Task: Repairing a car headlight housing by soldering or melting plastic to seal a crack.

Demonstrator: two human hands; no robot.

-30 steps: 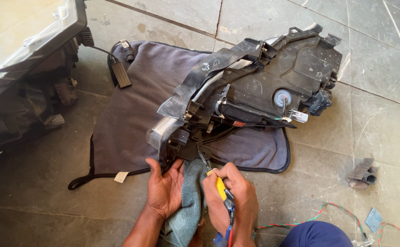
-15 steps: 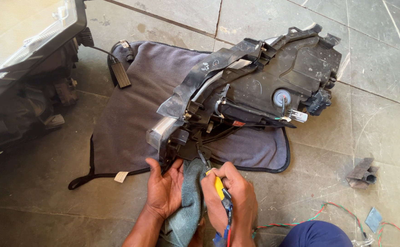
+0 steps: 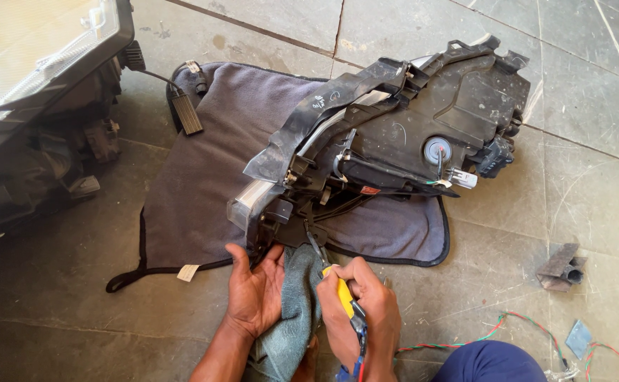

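Grey tiled floor (image 3: pixel 592 184) with a dark grey cloth mat (image 3: pixel 210 177) spread out on it, and a black headlight housing (image 3: pixel 394 134) lies back-side up across the mat's right half. Left hand (image 3: pixel 256 286) is spread open, fingertips pressing the housing's lower near corner with a teal rag (image 3: pixel 292 318) beside it. Right hand (image 3: pixel 359 315) is clamped around a yellow-handled screwdriver (image 3: pixel 338 283), whose tip goes into that same corner.

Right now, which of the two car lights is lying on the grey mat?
The black headlight in the middle, back side up, lies on the grey mat, right by both hands. The other headlight, at the left edge, sits on the bare floor tiles.
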